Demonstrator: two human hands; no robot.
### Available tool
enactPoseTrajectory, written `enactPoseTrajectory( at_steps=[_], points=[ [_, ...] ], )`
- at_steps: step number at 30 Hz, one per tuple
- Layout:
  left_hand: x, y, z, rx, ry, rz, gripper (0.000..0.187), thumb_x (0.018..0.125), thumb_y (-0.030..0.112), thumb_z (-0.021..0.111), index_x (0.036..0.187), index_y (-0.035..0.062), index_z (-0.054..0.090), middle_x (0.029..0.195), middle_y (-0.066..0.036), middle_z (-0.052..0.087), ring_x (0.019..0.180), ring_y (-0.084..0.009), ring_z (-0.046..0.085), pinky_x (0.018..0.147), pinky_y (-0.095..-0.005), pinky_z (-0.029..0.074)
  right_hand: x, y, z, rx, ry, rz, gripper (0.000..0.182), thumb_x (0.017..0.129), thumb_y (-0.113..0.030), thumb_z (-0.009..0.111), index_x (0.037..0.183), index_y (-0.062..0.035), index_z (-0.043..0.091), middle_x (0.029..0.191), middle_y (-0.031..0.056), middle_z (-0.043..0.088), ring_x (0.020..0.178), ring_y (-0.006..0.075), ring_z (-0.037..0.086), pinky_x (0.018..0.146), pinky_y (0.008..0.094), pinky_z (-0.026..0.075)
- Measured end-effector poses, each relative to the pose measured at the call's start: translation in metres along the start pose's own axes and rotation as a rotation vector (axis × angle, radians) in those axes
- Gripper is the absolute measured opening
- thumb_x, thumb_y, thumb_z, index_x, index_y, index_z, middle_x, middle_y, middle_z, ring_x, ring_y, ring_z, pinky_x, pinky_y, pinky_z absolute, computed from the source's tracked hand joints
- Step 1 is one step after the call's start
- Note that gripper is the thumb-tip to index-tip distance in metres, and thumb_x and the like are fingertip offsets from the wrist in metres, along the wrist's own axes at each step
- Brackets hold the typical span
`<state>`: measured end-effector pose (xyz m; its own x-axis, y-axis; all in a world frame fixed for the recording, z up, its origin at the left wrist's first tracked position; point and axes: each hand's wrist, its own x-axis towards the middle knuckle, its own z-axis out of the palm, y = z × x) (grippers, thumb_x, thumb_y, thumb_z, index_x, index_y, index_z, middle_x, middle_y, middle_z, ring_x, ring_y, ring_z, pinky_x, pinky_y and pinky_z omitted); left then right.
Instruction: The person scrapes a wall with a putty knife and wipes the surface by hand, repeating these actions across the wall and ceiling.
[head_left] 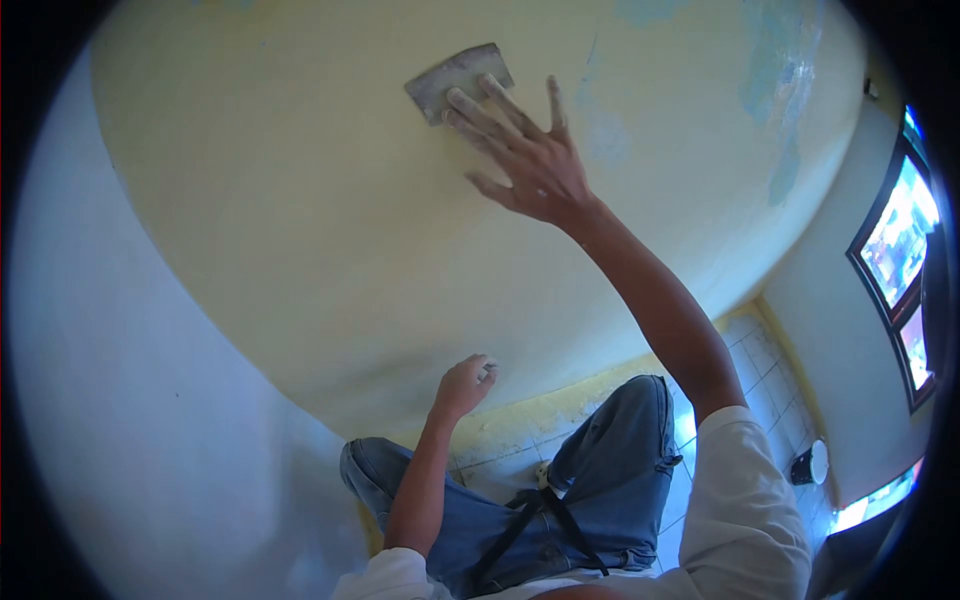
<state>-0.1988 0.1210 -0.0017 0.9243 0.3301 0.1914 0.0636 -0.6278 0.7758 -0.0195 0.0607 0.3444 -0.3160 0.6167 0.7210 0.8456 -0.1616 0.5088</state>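
Observation:
High on the yellow wall (330, 200), my right hand (530, 165) lies with fingers stretched and spread. Its fingertips press a greyish, slightly curved piece of sandpaper (440, 92) flat against the surface. The thumb and little finger stand off the sheet. Pale dust coats those fingers. Lower down, close to the same wall, my left hand (465, 386) is closed with its fingers curled in. Something small and pale shows at its fingertips, but I cannot tell what it is.
Bluish patches (785, 85) mark the yellow wall at upper right. A white wall (130, 370) meets it on the left. My bent legs (610, 450) are over the tiled floor (765, 365). A dark bucket with a white top (812, 463) stands at right, below a window (897, 235).

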Motion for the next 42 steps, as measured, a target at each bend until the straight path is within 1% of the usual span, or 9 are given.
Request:
enactPoseTrajectory(
  at_steps=[4,8,12,16,24,28,32,36,42],
  points=[
    [0.003,0.001,0.000,-0.046,0.022,-0.008,0.026,0.102,0.027,0.066,0.117,0.0069,0.073,0.112,-0.013,0.075,0.092,-0.0300,0.075,0.085,-0.0413,0.058,0.015,0.024,0.002,-0.163,0.270,0.559,0.067,0.099,-0.039,0.067,0.161,-0.0246,0.046,0.171,-0.0026,0.038,0.158,0.0223,0.035,0.126,0.0744,0.001],
    [-0.001,-0.008,0.001,-0.015,0.021,0.014,0.026,0.101,0.026,0.066,0.117,0.0063,0.073,0.111,-0.013,0.075,0.095,-0.0302,0.076,0.086,-0.0417,0.058,0.017,-0.004,-0.002,0.089,-0.028,-0.024,0.062,0.103,-0.034,0.062,0.162,-0.0222,0.046,0.167,0.0031,0.046,0.159,0.0276,0.034,0.126,0.0707,-0.002],
    [0.000,-0.006,0.005,-0.045,0.026,-0.009,0.025,0.099,0.027,0.065,0.116,0.0098,0.073,0.114,-0.011,0.075,0.093,-0.0289,0.075,0.085,-0.0418,0.058,0.010,0.027,0.005,-0.131,0.266,0.552,0.067,0.100,-0.043,0.064,0.162,-0.0282,0.043,0.173,0.0003,0.035,0.158,0.0218,0.034,0.127,0.0732,0.005],
    [-0.004,-0.016,0.000,-0.025,0.033,-0.012,0.025,0.100,0.025,0.066,0.117,0.0081,0.073,0.113,-0.013,0.075,0.093,-0.0298,0.076,0.085,-0.0414,0.058,-0.001,0.004,-0.003,0.008,-0.061,0.025,0.062,0.104,-0.034,0.060,0.162,-0.0220,0.044,0.170,0.0024,0.041,0.158,0.0256,0.035,0.124,0.0756,0.002],
    [-0.010,-0.008,-0.008,-0.014,0.048,0.003,0.026,0.100,0.028,0.065,0.116,0.0093,0.073,0.112,-0.012,0.075,0.093,-0.0295,0.075,0.086,-0.0421,0.058,-0.007,0.018,-0.012,0.051,-0.178,-0.047,0.069,0.106,-0.035,0.057,0.169,-0.0246,0.029,0.173,0.0002,0.035,0.161,0.0217,0.029,0.125,0.0741,-0.001],
    [-0.010,-0.004,-0.011,-0.050,0.065,0.002,0.025,0.100,0.027,0.065,0.116,0.0090,0.073,0.112,-0.011,0.075,0.094,-0.0296,0.074,0.086,-0.0428,0.058,-0.007,0.021,-0.008,-0.024,0.157,0.465,0.074,0.102,-0.046,0.060,0.168,-0.0306,0.030,0.175,-0.0049,0.028,0.162,0.0201,0.022,0.128,0.0731,0.000],
    [-0.015,-0.010,-0.012,-0.020,0.075,0.018,0.024,0.100,0.027,0.066,0.115,0.0095,0.073,0.113,-0.011,0.075,0.094,-0.0304,0.074,0.086,-0.0437,0.058,-0.008,0.000,-0.022,-0.019,-0.167,-0.107,0.070,0.104,-0.031,0.061,0.168,-0.0239,0.032,0.175,-0.0042,0.030,0.163,0.0219,0.023,0.126,0.0731,0.000],
    [-0.016,-0.011,-0.012,-0.032,0.074,-0.021,0.024,0.099,0.027,0.067,0.114,0.0099,0.073,0.113,-0.011,0.075,0.094,-0.0312,0.074,0.087,-0.0441,0.058,0.006,0.001,-0.018,0.076,0.094,0.363,0.071,0.102,-0.046,0.062,0.166,-0.0324,0.034,0.171,-0.0048,0.037,0.161,0.0215,0.028,0.129,0.0711,0.004],
    [-0.027,-0.018,-0.026,-0.010,0.112,-0.037,0.023,0.099,0.027,0.067,0.114,0.0101,0.073,0.113,-0.011,0.075,0.096,-0.0316,0.073,0.087,-0.0436,0.057,0.004,0.011,-0.016,-0.205,-0.116,0.010,0.070,0.101,-0.044,0.063,0.164,-0.0288,0.039,0.170,-0.0057,0.040,0.160,0.0209,0.031,0.129,0.0706,0.003]
  ],
)
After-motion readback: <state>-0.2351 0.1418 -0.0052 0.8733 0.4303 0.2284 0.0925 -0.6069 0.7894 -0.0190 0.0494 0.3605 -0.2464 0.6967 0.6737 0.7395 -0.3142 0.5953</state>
